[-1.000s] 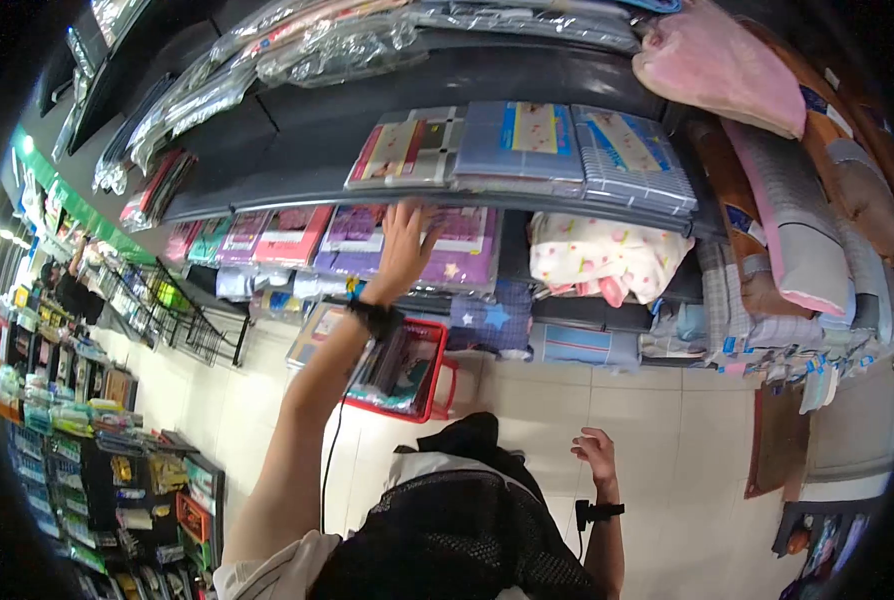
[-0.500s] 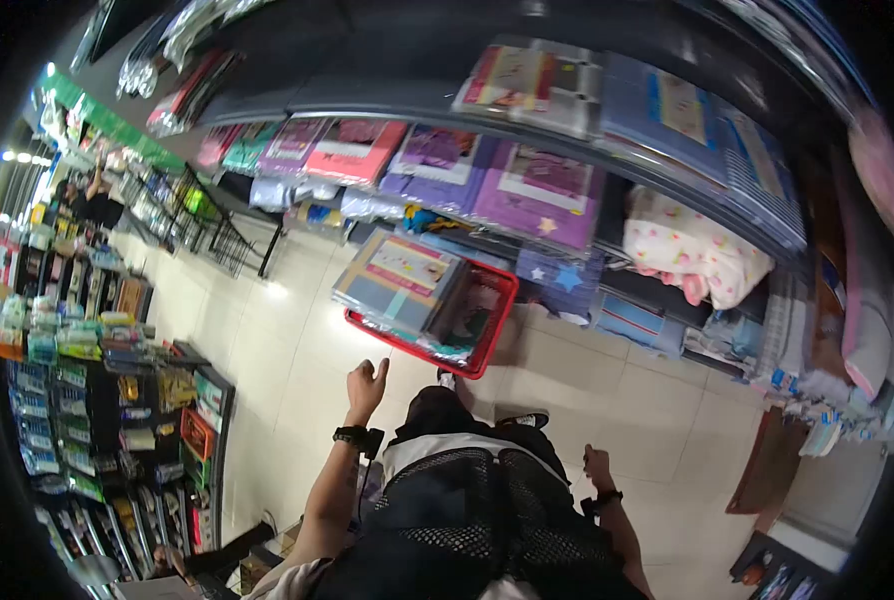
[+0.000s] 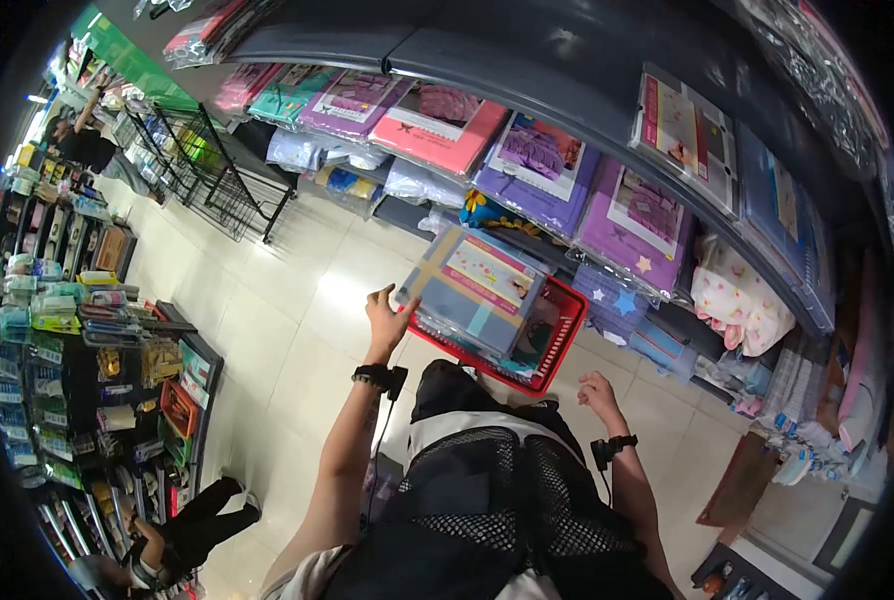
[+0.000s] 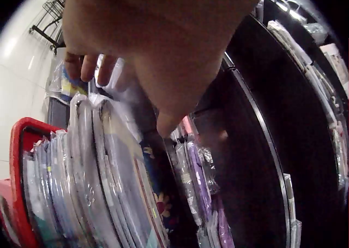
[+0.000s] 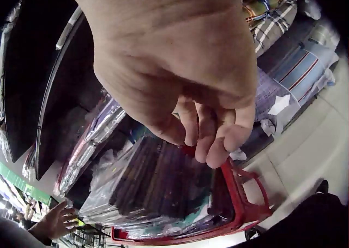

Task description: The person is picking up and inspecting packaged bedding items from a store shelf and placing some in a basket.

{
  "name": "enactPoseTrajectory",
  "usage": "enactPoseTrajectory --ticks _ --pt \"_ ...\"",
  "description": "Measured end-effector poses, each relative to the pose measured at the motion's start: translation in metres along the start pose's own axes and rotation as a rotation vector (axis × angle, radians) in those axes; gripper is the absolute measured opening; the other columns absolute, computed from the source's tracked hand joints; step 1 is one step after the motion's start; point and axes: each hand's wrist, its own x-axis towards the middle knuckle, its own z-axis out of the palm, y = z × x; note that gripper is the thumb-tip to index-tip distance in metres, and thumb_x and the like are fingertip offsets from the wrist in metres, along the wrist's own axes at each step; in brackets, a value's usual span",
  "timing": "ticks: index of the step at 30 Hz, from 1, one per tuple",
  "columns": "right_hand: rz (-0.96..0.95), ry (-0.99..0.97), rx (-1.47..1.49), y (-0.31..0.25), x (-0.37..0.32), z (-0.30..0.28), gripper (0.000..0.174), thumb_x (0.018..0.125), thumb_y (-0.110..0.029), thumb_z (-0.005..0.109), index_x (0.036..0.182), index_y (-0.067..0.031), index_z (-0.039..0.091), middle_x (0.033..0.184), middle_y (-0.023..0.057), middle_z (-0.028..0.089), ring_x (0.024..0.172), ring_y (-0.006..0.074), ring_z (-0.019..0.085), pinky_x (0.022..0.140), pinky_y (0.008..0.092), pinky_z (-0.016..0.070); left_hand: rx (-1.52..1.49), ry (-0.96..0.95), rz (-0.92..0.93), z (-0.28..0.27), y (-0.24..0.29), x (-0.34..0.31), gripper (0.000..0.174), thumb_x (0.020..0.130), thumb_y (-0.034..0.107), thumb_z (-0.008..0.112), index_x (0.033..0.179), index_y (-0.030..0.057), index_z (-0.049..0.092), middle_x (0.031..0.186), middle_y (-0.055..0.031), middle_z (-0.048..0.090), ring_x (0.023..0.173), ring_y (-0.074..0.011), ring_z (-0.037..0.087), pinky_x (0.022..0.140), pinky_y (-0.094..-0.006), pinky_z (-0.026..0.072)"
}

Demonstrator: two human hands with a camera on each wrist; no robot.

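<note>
A red basket (image 3: 565, 345) stands on the floor in front of the shelf. Flat, plastic-wrapped fabric packs fill it, and a grey-blue pack with a pink label (image 3: 475, 290) lies tilted on top. In the head view my left hand (image 3: 387, 322) is right at that pack's left edge, fingers spread and slightly bent. The left wrist view has this hand (image 4: 147, 46) above wrapped packs (image 4: 92, 171) standing on edge. My right hand (image 3: 597, 395) hangs just right of the basket, loosely curled around nothing. In the right wrist view its fingertips overlap the basket rim (image 5: 234, 199).
Shelves (image 3: 527, 60) along the far side carry purple (image 3: 632, 225) and coral (image 3: 442, 130) packs. A wire rack (image 3: 207, 185) stands at the left. Two other people are in the aisle, one (image 3: 207, 515) at lower left. A display rack (image 3: 97, 370) lines the left side.
My left hand has come down from the purple packs on the shelf, then moved to the left edge of the basket's top pack. The view has turned and shifted left; the right hand stays empty.
</note>
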Motion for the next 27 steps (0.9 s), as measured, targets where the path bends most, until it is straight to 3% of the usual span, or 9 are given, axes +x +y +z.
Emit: enactPoseTrajectory --ticks 2,7,10,16,18,19,21,23,27 --pt "-0.017 -0.009 0.045 -0.02 -0.008 0.002 0.025 0.082 -0.001 0.046 0.105 -0.0019 0.055 0.073 0.007 0.062 0.061 0.0137 0.06 0.054 0.0252 0.0473 -0.005 -0.131 -0.108 0.014 -0.003 0.017 0.077 0.073 0.053 0.075 0.128 0.0027 0.053 0.119 -0.0232 0.049 0.115 -0.0377 0.044 0.1 -0.0466 0.0372" --pt "0.024 0.053 0.096 -0.006 -0.008 -0.005 0.015 0.089 -0.001 0.05 0.103 -0.0002 0.055 0.076 0.0089 0.061 0.064 0.0147 0.059 0.059 0.0292 0.0518 0.116 -0.153 -0.086 0.034 -0.015 0.039 0.059 0.068 0.05 0.078 0.103 0.0025 0.07 0.097 -0.0165 0.063 0.104 -0.0335 0.05 0.092 -0.0397 0.0408" --pt "0.033 0.092 0.094 0.004 -0.006 -0.007 0.015 0.089 -0.005 0.052 0.103 -0.0021 0.056 0.078 0.0085 0.062 0.064 0.0143 0.061 0.057 0.0274 0.05 0.104 -0.29 -0.126 0.032 -0.022 0.048 0.059 0.068 0.049 0.078 0.104 0.0036 0.07 0.096 -0.0161 0.064 0.099 -0.0333 0.052 0.093 -0.0401 0.04" --pt "0.048 0.059 0.1 -0.005 0.011 -0.007 0.013 0.09 -0.007 0.057 0.102 -0.0017 0.057 0.082 0.0098 0.064 0.069 0.0148 0.063 0.059 0.0286 0.0514 0.088 -0.132 0.012 0.035 -0.009 0.037 0.047 0.073 0.039 0.078 0.099 0.002 0.064 0.097 -0.0163 0.066 0.095 -0.0328 0.056 0.087 -0.0418 0.0433" --pt "0.017 0.057 0.154 -0.009 0.015 -0.002 0.014 0.09 -0.009 0.058 0.102 -0.0018 0.057 0.084 0.0094 0.064 0.069 0.0148 0.063 0.059 0.0284 0.0512 -0.343 -0.16 -0.018 0.04 -0.01 0.035 0.045 0.076 0.033 0.078 0.102 0.0009 0.06 0.093 -0.0162 0.065 0.081 -0.0334 0.061 0.072 -0.0424 0.0486" --pt "-0.015 0.041 0.135 -0.017 0.017 0.0 0.017 0.09 -0.01 0.058 0.105 -0.0027 0.057 0.083 0.0086 0.064 0.067 0.0149 0.063 0.059 0.0275 0.0506 -0.346 -0.186 -0.01 0.022 0.02 0.027 0.04 0.079 0.018 0.076 0.106 0.0011 0.053 0.089 -0.013 0.064 0.073 -0.0279 0.064 0.062 -0.0369 0.0504" --pt "-0.053 0.028 0.116 -0.037 0.021 0.002 0.02 0.089 -0.011 0.058 0.108 -0.0037 0.057 0.082 0.0078 0.064 0.065 0.0149 0.063 0.058 0.0265 0.0499 -0.553 -0.268 -0.044 0.003 0.056 0.015 0.035 0.081 0.012 0.074 0.104 0.0013 0.05 0.089 -0.0103 0.062 0.075 -0.0221 0.062 0.064 -0.0325 0.0507" --pt "-0.083 -0.106 0.154 -0.055 0.02 0.001 0.031 0.089 -0.013 0.061 0.117 -0.0041 0.054 0.092 0.0085 0.065 0.079 0.017 0.065 0.067 0.0273 0.0511 -0.893 -0.357 -0.075 -0.005 0.085 0.003 0.035 0.081 -0.004 0.07 0.109 0.0025 0.049 0.09 -0.0041 0.059 0.082 -0.0142 0.06 0.071 -0.028 0.0511" --pt "-0.198 -0.042 0.22 -0.092 0.014 0.009 0.045 0.084 -0.011 0.068 0.125 -0.0047 0.049 0.105 0.0097 0.062 0.096 0.0198 0.063 0.077 0.03 0.0516 -0.942 -0.49 0.068 -0.032 0.119 -0.018 0.055 0.078 -0.013 0.068 0.127 0.0054 0.049 0.098 -0.0048 0.063 0.094 -0.0153 0.061 0.082 -0.0289 0.0505"
